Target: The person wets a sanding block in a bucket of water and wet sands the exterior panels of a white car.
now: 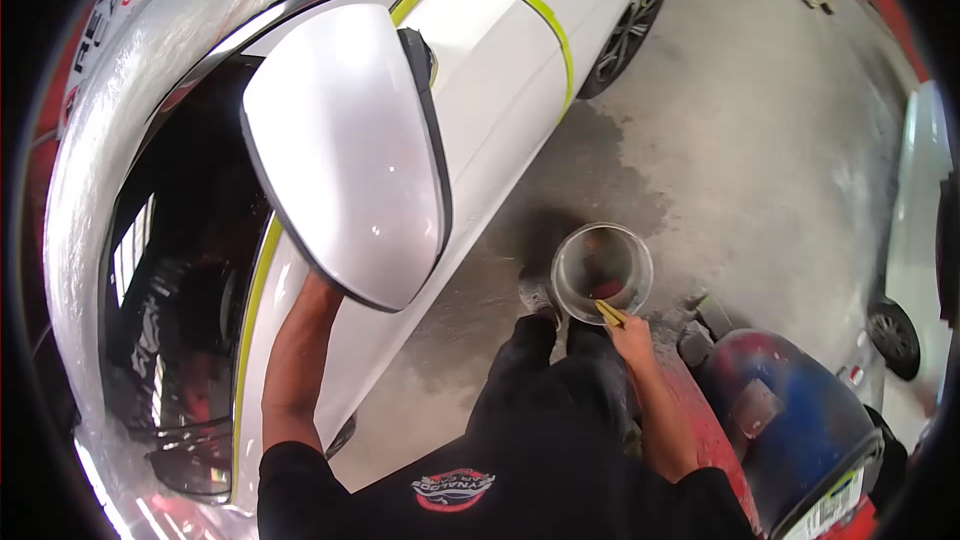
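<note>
My right hand (632,339) is closed on a folded yellow piece (609,313), which may be sandpaper or cloth. It holds this at the near rim of a round bucket (645,275) standing on the floor by my feet. Something reddish shows inside the bucket. On the other side, my left forearm (297,360) reaches up under a silver-white side mirror (345,155), which hides the hand and its fingers. Whether that hand touches the mirror or the white car door (490,90) cannot be seen.
Yellow-green masking tape (560,25) edges the car's panels and window. Cloudy plastic film (105,165) covers the roof side. A blue and red drum-like container (780,405) stands at my right. Another car (915,240) is at the far right. The concrete floor (590,175) has a dark wet patch.
</note>
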The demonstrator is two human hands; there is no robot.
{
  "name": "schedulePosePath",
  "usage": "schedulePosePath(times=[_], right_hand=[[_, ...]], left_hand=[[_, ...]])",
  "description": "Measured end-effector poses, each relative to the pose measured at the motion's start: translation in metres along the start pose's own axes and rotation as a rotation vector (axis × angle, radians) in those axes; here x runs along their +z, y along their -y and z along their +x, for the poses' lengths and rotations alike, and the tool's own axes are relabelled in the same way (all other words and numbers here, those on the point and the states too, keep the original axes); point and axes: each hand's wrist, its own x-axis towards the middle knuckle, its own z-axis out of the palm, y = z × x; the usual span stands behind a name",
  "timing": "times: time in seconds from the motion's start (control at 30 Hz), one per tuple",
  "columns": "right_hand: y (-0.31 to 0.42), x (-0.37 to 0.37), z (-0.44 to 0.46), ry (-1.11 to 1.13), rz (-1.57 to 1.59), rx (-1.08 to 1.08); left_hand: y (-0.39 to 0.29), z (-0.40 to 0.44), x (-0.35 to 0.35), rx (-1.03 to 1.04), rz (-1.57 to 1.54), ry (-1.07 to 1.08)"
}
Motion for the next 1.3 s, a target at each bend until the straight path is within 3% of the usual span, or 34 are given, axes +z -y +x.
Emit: schedulePosePath(times=[0.3,0.37,0.47,0.6,0.7,0.73,0.8,0.83,0.87,0.9,0.97,1.0,1.03,1.07,1.1,1.13,1.3], right_hand=[[-0.099,0.009,0.053,0.049,-0.024,0.095],[-0.128,0.017,0.059,0.026,-0.019,0.083],[-0.147,0.027,0.076,0.062,0.192,0.244],[-0.119,0.032,0.101,0.014,0.519,0.249],[-0.106,0.045,0.120,-0.028,0.583,0.193],[-0.116,0.056,0.129,-0.013,0.469,0.158],[-0.168,0.089,0.148,0.005,0.251,0.081],[-0.219,0.130,0.161,-0.067,0.309,0.128],[-0.193,0.120,0.162,0.021,0.502,0.359],[-0.241,0.155,0.178,-0.034,0.414,0.235],[-0.310,0.210,0.202,-0.082,0.524,0.285],[-0.296,0.202,0.207,-0.038,0.574,0.409],[-0.348,0.234,0.222,-0.036,0.604,0.511],[-0.460,0.321,0.251,-0.375,0.474,0.229],[-0.455,0.304,0.256,-0.231,0.601,0.439],[-0.449,0.304,0.264,-0.198,0.659,0.507],[-0.463,0.334,0.286,-0.183,0.855,0.638]], left_hand=[[-0.024,0.005,0.009,0.079,0.316,0.130],[-0.019,-0.005,0.034,-0.061,-0.010,0.080],[-0.014,-0.005,0.037,0.025,-0.049,0.033],[-0.006,-0.004,0.036,0.110,-0.046,0.079],[-0.010,-0.007,0.030,0.093,0.114,0.193],[-0.010,-0.005,0.027,0.123,0.154,0.201],[-0.009,-0.001,0.026,0.161,0.174,0.170],[-0.010,0.000,0.030,0.174,0.158,0.133],[-0.012,0.000,0.032,0.189,0.142,0.101],[-0.017,0.004,0.023,0.204,0.208,0.175],[-0.019,0.009,0.021,0.211,0.204,0.170],[-0.021,0.006,0.021,0.208,0.199,0.183],[-0.019,0.004,0.023,0.238,0.234,0.196],[-0.020,0.000,0.027,0.223,0.280,0.196],[-0.026,-0.008,0.030,0.208,0.319,0.199],[-0.033,-0.016,0.033,0.201,0.350,0.197],[-0.040,-0.052,0.049,0.190,0.508,0.223]])
